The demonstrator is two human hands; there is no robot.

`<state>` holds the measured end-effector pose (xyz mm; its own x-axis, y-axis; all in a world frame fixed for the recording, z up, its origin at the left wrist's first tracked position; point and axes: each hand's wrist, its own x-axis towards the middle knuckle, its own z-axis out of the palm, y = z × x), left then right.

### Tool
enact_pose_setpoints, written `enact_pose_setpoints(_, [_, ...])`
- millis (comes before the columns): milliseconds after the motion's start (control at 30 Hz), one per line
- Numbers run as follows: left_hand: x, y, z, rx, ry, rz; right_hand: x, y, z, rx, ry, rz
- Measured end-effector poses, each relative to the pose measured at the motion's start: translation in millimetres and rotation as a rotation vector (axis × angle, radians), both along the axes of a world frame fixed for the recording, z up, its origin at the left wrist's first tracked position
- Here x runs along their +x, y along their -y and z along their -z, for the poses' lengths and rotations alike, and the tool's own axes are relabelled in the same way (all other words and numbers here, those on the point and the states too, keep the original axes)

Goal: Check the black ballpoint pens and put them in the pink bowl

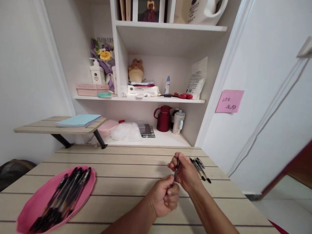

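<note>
1. Head view: from my remote seat I am using the pink tray as landmark; it is resting on the tabletop.
2. Right of the tray, the left hand is keeping its fingers closed around the near end of a dark pen, probably for a firm anchor.
3. Farther right of the tray, the right hand is pinching the far end, fingers nearly together, seemingly to steady it; I cannot tell whether a cap is on.
4. Inside the tray, many pens are lying roughly lengthwise, the raised rim likely stopping any rolling.
5. Well right of the tray, loose pens are lying side by side, perhaps for easy reach.
</note>
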<state>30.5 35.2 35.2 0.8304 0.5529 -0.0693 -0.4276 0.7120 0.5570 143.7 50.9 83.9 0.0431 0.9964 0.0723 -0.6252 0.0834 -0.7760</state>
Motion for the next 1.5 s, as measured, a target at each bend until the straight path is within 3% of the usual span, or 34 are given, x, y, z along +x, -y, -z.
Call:
enact_pose_setpoints(167, [10.5,7.1,-2.4,0.068,-0.106,-0.16,-11.7,4.2,3.0,0.023,0.134,0.208])
enact_pose_setpoints(400, [19.3,8.4,-5.6,0.384,-0.454,-0.49,-12.6,0.8,13.9,0.039,0.058,0.283])
enact_pose_setpoints(600, [10.8,3.3,-8.3,0.464,-0.453,-0.383,3.1,6.5,19.7,-0.048,0.216,0.244])
enact_pose_setpoints(767, [0.9,4.1,-18.2,0.412,-0.4,-0.213,15.4,19.2,19.7,-0.022,0.25,0.23])
enact_pose_setpoints(1033, [-14.5,16.1,-21.8,0.543,-0.579,-0.293,1.9,31.6,22.9,-0.077,0.285,0.154])
enact_pose_setpoints(1133, [-41.4,14.7,-25.7,0.592,-0.727,-0.368,10.3,33.2,22.6,-0.101,0.419,0.101])
enact_pose_setpoints(1233, [-88.7,9.5,-34.2,0.662,-0.913,-0.558,37.5,30.9,29.6,-0.136,0.702,0.148])
enact_pose_setpoints(1400, [-196.2,5.0,-48.6,0.914,-1.375,-1.05,90.4,30.6,69.2,-0.18,1.213,0.175])
enact_pose_setpoints(1500, [-249.7,12.2,-50.8,0.984,-1.712,-1.23,105.0,36.4,96.9,-0.106,1.545,0.135])
